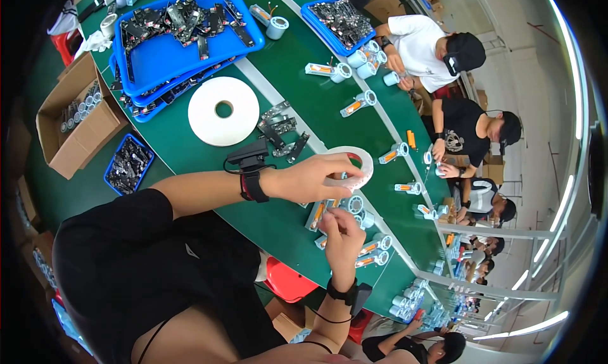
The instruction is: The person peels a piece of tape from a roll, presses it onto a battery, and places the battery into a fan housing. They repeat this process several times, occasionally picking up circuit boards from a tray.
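Note:
My left hand (303, 176) has its fingers curled round a roll of white tape (363, 162), over the green table. Just below it, my right hand (344, 230) is closed in a pinch beside a light-blue handheld unit with an orange cell inside (315, 217). Whatever its fingertips hold is too small to make out. Several light-blue round-headed units (379, 242) lie close to the right hand. Loose black circuit boards (276, 131) lie beyond my left wrist, next to a large white roll (204, 114) lying flat.
Stacked blue trays (142, 73) hold black boards at the upper left. An open cardboard box (66, 150) and a small blue tray (147, 176) stand beside the table. More units (359, 102) line the pale strip. Co-workers (465, 126) sit across the table, near another blue tray (310, 9).

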Demonstrator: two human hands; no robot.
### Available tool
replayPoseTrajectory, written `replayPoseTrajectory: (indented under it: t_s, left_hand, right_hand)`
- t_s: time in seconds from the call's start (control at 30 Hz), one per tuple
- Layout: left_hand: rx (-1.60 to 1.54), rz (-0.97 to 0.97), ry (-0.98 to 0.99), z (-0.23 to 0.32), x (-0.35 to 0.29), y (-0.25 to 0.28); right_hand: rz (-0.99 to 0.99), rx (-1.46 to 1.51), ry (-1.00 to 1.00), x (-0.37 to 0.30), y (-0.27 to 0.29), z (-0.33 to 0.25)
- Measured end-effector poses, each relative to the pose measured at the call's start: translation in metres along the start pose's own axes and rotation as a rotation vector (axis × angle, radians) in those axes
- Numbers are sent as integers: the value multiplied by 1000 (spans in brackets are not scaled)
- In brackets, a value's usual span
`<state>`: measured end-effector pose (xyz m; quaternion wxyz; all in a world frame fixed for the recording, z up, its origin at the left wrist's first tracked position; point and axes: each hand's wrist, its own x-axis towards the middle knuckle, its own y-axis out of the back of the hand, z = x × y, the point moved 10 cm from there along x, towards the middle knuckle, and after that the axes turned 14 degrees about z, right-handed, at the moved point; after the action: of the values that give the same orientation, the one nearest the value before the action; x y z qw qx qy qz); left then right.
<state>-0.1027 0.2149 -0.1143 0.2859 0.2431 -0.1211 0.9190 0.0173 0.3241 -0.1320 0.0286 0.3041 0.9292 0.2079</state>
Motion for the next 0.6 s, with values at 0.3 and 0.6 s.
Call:
replayPoseTrajectory:
  t_s: [0.3,0.6]
  left_hand:
    - [60,-34,5,-28,-22,-1]
    - [314,43,-48,-59,-40,31]
  right_hand:
    - [252,-320,582,17,-15,-29]
    - [121,-299,675,34,-62,0]
